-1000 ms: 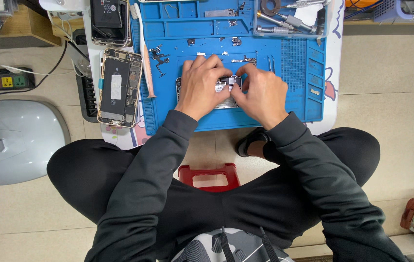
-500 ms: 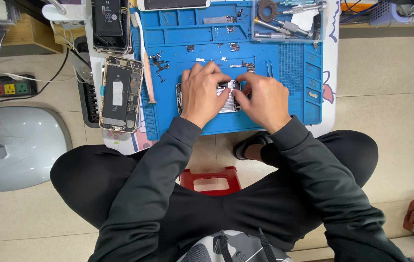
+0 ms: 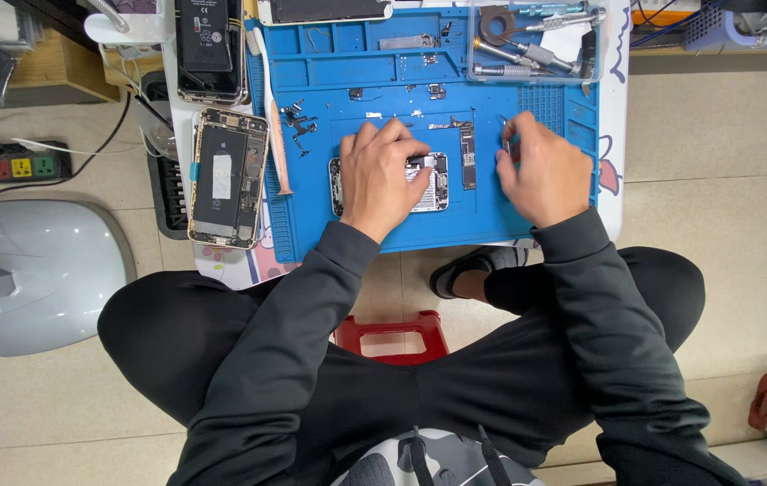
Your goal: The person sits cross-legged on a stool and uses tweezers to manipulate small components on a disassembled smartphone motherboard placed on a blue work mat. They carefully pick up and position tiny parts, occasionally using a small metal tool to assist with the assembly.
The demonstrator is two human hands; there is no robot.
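An opened phone shell (image 3: 433, 184) lies in the middle of the blue work mat (image 3: 401, 76). My left hand (image 3: 381, 175) rests flat on the shell's left half and holds it down. A narrow circuit board (image 3: 467, 155) lies on the mat just right of the shell. My right hand (image 3: 541, 171) is to the right of that board, off the phone. Its fingers are pinched on a thin metal tool (image 3: 506, 135), of which only the tip shows.
A second opened phone (image 3: 226, 175) and a dark phone (image 3: 210, 45) lie left of the mat. A clear tray of tools (image 3: 536, 40) sits at the mat's top right. Small screws and parts dot the mat. A power strip (image 3: 14, 164) lies on the floor, far left.
My right hand has left the phone and moved to the right along the mat. The narrow circuit board now lies uncovered beside the shell. My left hand stays on the phone.
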